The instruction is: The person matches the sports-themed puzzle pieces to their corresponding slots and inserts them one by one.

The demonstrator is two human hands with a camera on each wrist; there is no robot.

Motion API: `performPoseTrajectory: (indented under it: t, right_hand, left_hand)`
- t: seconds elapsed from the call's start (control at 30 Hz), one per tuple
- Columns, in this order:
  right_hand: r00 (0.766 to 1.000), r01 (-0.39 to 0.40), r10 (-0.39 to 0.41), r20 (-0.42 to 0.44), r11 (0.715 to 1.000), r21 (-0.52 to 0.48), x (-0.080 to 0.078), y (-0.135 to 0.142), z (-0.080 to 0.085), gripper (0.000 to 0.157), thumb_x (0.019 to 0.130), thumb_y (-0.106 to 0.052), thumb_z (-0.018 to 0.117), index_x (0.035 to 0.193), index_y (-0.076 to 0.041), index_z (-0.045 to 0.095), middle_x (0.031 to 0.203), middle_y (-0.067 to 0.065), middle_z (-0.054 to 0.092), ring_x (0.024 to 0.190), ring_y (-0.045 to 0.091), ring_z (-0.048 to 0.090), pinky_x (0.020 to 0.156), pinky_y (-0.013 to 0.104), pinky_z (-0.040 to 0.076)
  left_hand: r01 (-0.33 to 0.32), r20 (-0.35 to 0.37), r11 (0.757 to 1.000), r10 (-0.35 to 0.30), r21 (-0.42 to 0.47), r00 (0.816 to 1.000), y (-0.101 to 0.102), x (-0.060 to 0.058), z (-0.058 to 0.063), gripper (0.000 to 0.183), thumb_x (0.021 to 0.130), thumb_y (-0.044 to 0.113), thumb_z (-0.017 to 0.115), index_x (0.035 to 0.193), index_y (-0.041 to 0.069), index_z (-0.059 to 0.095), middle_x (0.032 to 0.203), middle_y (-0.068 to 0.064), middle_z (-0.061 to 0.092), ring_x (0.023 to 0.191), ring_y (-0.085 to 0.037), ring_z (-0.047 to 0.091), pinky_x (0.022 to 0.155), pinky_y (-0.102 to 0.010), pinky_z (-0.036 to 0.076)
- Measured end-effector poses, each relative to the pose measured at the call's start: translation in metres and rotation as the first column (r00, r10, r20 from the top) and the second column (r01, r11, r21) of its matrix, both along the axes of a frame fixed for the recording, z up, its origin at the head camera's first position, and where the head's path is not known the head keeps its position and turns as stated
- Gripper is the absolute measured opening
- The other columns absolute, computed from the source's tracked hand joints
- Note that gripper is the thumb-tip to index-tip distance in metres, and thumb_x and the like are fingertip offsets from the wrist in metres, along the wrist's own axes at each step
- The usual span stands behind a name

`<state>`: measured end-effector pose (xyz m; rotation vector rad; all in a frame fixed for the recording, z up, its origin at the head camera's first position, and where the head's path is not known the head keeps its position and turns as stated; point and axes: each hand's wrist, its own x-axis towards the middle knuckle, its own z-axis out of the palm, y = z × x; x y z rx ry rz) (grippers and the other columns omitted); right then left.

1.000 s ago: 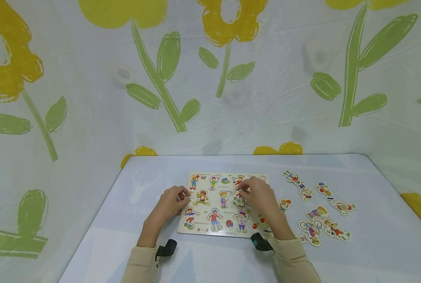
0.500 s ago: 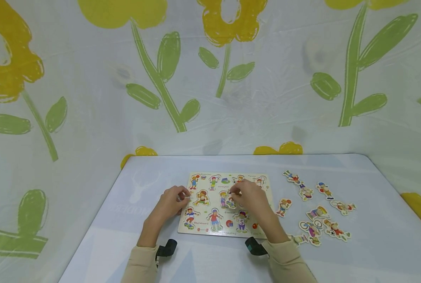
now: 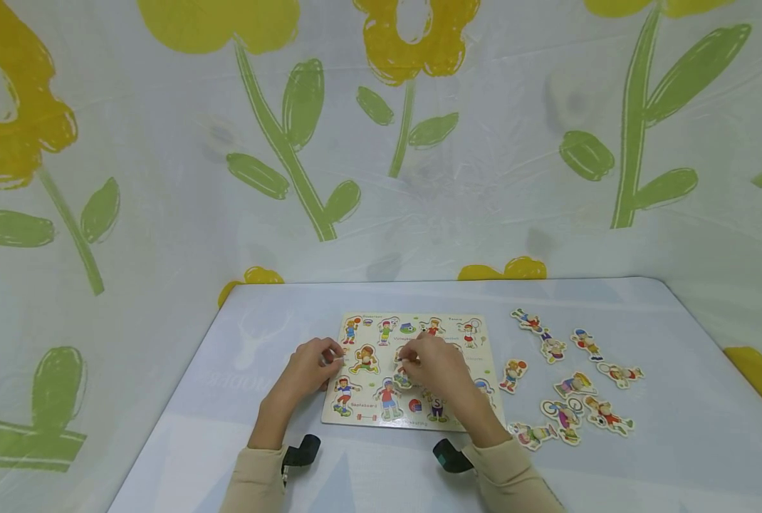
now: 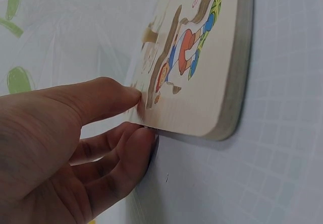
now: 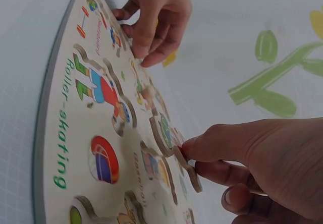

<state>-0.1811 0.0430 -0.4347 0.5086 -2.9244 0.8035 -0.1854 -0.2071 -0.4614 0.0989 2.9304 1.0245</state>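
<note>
A wooden peg-style puzzle board [image 3: 381, 422] with printed sports figures and cut-out shapes lies on the table. At its left edge, my left hand [image 3: 309, 365] grips the board, thumb on the top face and fingers curled at the side, as the left wrist view shows. My right hand [image 3: 437, 363] is over the middle of the board. Between its thumb and index finger it pinches a puzzle piece [image 5: 165, 131], a thin wooden cut-out with a green and blue picture. The piece is tilted close over the board, and the fingers hide part of it.
To the right of the board lie several loose figure puzzle pieces [image 3: 575, 385], some touching each other. One piece with a ball [image 3: 513, 375] lies close beside the board's right edge. A flower-printed curtain [image 3: 483, 214] rises behind and beside the white table [image 3: 676, 456].
My right hand has moved left across the board with the puzzle piece, from the right part to the middle. My left hand has stayed at the board's left edge.
</note>
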Motion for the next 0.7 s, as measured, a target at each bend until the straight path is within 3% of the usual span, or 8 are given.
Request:
performPoseTrajectory:
  t: [0.43, 0.7]
  right_hand:
    - [0.998, -0.053, 0.053, -0.041, 0.999, 0.001, 0.011, -0.018, -0.003, 0.01, 0.084, -0.018, 0.073, 0.093, -0.019, 0.077, 0.085, -0.007, 0.065, 0.066, 0.005, 0.05, 0.056, 0.019, 0.041]
    - [0.994, -0.104, 0.104, -0.037, 0.995, -0.005, 0.015, -0.027, -0.005, 0.009, 0.084, -0.019, 0.074, 0.092, -0.019, 0.077, 0.084, -0.007, 0.064, 0.067, 0.004, 0.052, 0.058, 0.019, 0.041]
  left_hand:
    - [0.001, 0.017, 1.0, -0.001, 0.024, 1.0, 0.0, 0.0, 0.0, 0.01, 0.089, 0.014, 0.07, 0.098, 0.012, 0.067, 0.087, -0.005, 0.057, 0.053, -0.012, 0.053, 0.048, -0.024, 0.045]
    - [-0.001, 0.024, 1.0, 0.0, 0.015, 1.0, 0.0, 0.0, 0.001, 0.01, 0.089, 0.015, 0.07, 0.098, 0.013, 0.066, 0.087, -0.005, 0.058, 0.056, -0.013, 0.053, 0.049, -0.025, 0.045]
